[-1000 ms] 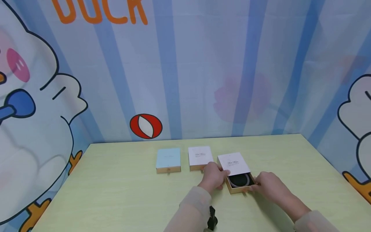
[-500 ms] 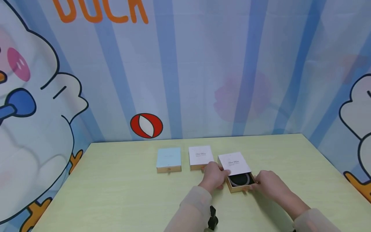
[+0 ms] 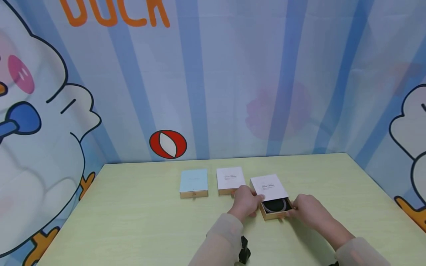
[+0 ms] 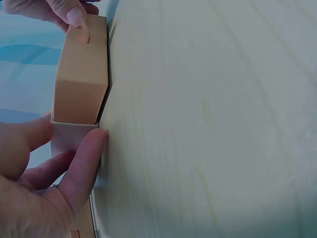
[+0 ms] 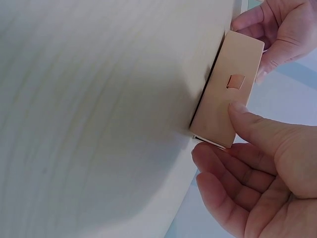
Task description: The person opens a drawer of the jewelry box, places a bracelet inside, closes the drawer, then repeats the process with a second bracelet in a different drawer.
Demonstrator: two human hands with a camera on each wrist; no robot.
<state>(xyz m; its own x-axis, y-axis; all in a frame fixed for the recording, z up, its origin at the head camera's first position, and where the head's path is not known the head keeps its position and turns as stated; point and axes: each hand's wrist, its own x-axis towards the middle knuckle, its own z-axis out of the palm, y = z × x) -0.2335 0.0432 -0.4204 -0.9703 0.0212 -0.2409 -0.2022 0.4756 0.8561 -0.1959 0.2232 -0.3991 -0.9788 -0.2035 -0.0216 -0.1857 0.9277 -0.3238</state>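
On the right of the row, a white drawer box (image 3: 269,186) lies with its tan drawer (image 3: 274,215) partly pulled out toward me. Inside the drawer a thin pale ring (image 3: 284,205) curves round a dark round pad (image 3: 274,205). My left hand (image 3: 245,202) grips the box's white sleeve from the left, thumb and fingers on opposite faces. With my right hand (image 3: 309,210) I hold the drawer's right front corner. In the right wrist view its thumb lies on the tan front (image 5: 218,99), near the small pull tab (image 5: 236,81), and the fingers curl by the side.
A second white box (image 3: 230,178) stands just left of my left hand, closed. Farther left is a closed light blue box (image 3: 194,181) with a tan front. The pale wooden table (image 3: 133,221) ends at a printed cartoon backdrop (image 3: 226,74).
The drawer has slid slightly inward, away from me, and my right hand has moved a little forward with it. My left hand stays on the sleeve.
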